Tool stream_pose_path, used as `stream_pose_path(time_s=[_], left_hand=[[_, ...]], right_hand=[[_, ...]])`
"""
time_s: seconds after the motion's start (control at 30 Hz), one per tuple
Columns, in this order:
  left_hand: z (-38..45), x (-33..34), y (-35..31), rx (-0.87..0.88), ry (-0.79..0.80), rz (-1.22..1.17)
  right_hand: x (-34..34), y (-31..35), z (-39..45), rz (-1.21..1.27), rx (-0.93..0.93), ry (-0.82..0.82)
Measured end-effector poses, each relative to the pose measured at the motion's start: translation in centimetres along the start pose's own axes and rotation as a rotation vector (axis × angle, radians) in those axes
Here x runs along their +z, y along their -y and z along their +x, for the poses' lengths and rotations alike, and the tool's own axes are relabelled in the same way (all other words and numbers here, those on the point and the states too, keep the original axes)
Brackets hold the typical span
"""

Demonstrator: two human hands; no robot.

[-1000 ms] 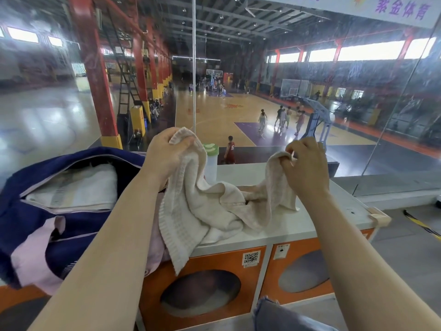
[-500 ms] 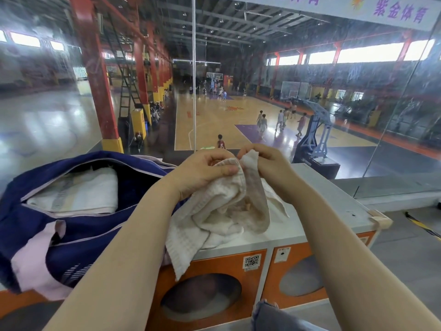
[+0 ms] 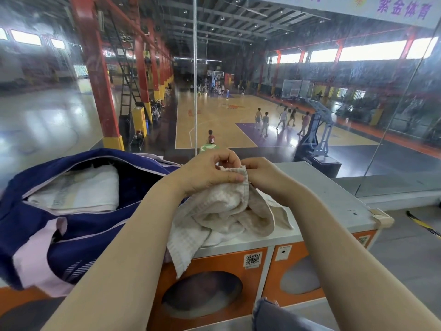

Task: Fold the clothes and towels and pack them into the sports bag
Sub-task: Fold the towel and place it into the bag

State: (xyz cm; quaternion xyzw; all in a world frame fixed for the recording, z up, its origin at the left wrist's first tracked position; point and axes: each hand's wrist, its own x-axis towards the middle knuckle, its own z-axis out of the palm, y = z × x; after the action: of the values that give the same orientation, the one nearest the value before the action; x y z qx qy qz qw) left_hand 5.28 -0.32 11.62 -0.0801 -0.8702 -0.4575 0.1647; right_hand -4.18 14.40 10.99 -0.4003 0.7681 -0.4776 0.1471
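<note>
A beige waffle-weave towel (image 3: 222, 216) lies bunched on the white top of an orange locker cabinet (image 3: 334, 199), one end hanging over the front edge. My left hand (image 3: 207, 173) and my right hand (image 3: 262, 175) meet above it, both pinching the towel's top corners together. To the left, a navy and pink sports bag (image 3: 71, 235) lies unzipped, with a folded white towel (image 3: 78, 189) inside it.
A glass wall (image 3: 393, 151) stands right behind the cabinet, with a basketball hall and players beyond. A green-capped bottle (image 3: 209, 147) peeks out behind my left hand. A bit of denim cloth (image 3: 281, 316) shows at the bottom edge.
My hands, held apart with the towel stretched between them a second ago, have come together at the centre, bringing the towel's corners to meet.
</note>
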Motion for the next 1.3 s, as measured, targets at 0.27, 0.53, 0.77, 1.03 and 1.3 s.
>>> stream_pose_path(time_s=[0.27,0.53,0.77,1.03,1.3], left_hand=[[-0.1,0.0,0.5,0.023,0.003,0.018],[0.4,-0.3,1.1,0.022,-0.301,-0.103],[1.0,-0.9,1.6,0.046,-0.618,-0.106],[0.7,-2.0,2.8,0.029,-0.729,-0.059],[0.1,-3.7,4.5,-0.022,-0.853,-0.037]], right_hand=[[-0.2,0.0,-0.3,0.006,0.003,0.072],[-0.6,-0.4,0.1,0.026,-0.073,-0.338],[0.5,0.8,-1.1,-0.48,-0.065,0.173],[6.3,-6.1,0.1,-1.16,0.045,0.197],[5.1,-6.3,-0.1,-1.025,-0.148,0.157]])
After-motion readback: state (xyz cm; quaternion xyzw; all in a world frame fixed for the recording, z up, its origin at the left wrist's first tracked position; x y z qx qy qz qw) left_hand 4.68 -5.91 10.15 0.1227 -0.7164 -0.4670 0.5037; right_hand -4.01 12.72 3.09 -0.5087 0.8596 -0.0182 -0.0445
